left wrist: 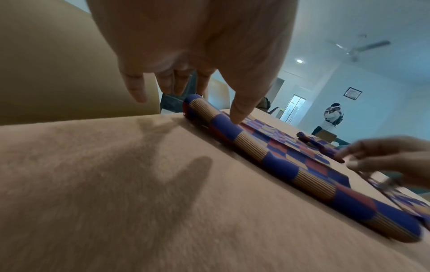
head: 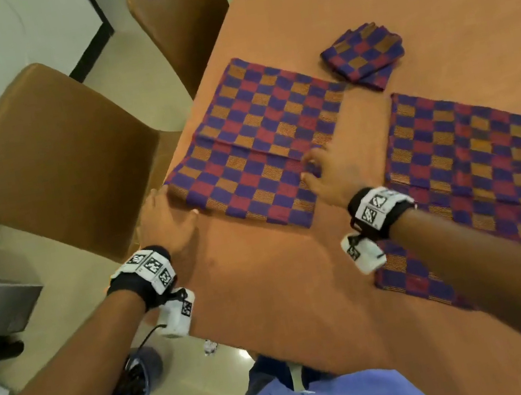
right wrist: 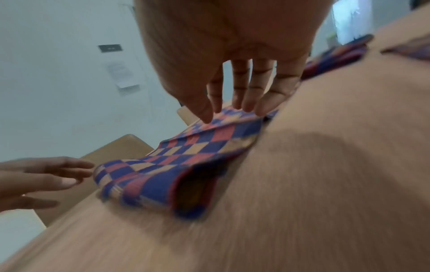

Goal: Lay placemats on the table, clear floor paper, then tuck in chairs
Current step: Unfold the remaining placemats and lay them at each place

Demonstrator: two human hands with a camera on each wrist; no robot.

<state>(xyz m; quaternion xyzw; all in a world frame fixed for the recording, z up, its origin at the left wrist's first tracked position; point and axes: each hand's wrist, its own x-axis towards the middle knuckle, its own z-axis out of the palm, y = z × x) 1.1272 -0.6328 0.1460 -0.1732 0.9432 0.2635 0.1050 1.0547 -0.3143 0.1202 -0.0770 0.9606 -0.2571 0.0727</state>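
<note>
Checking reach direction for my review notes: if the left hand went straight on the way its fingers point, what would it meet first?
The left hand points at the near-left corner of the checkered placemat; it would likely meet that rolled edge first, and its fingertips look already about touching it.

Even, soft indoor light falls from overhead; a round ceiling lamp (left wrist: 299, 61) glows in the left wrist view. The left hand (left wrist: 195, 46) throws a soft-edged shadow onto the tabletop (left wrist: 93, 184). The head view is moderately sharp but bends straight lines near its edges. The right wrist view is heavily motion-blurred, smearing the checked placemat (right wrist: 177, 165) and the foreground.
</note>
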